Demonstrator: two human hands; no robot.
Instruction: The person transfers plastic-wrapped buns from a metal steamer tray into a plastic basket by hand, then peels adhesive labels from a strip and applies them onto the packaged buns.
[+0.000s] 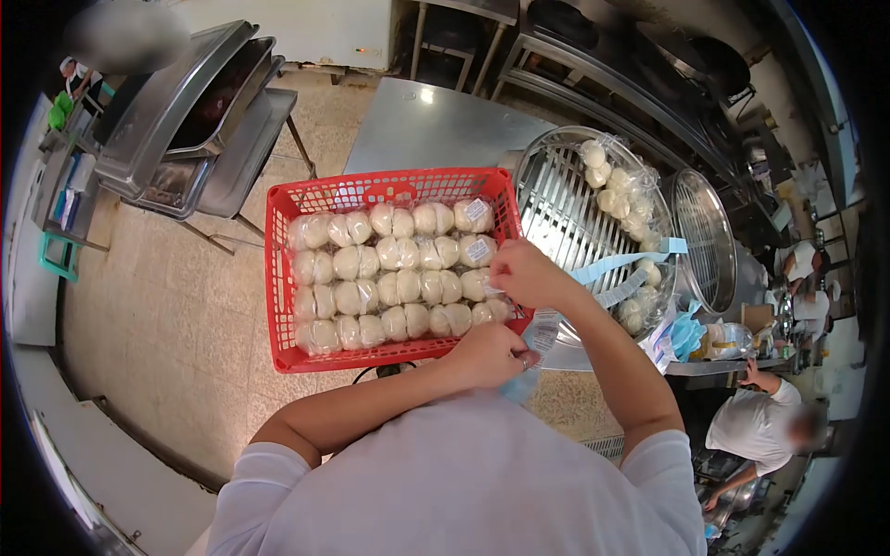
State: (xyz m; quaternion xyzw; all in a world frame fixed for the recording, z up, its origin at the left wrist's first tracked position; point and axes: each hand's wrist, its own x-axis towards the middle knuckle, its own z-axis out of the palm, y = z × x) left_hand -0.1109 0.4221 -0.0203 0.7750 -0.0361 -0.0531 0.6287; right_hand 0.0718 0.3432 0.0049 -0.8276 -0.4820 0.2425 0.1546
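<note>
A red plastic crate (394, 357) holds rows of round white buns (399, 250) in clear wrap. Printed white labels (476, 209) show on two packs at the right end. My left hand (491, 357) is closed at the crate's near right corner, pinching a light-blue strip of labels (540, 335). My right hand (524, 275) reaches over the crate's right side, its fingers pressed together against a wrapped pack at the row's end. What is between those fingertips is hidden. Another part of the strip (630, 264) runs across the steamer tray to the right.
A round slatted metal steamer tray (556, 208) with more wrapped buns (616, 190) stands on a steel table (417, 125). Beside it leans another round rack (705, 241). Blue plastic (688, 332) lies at right, near a co-worker (756, 426). Metal trays (176, 139) stand at left.
</note>
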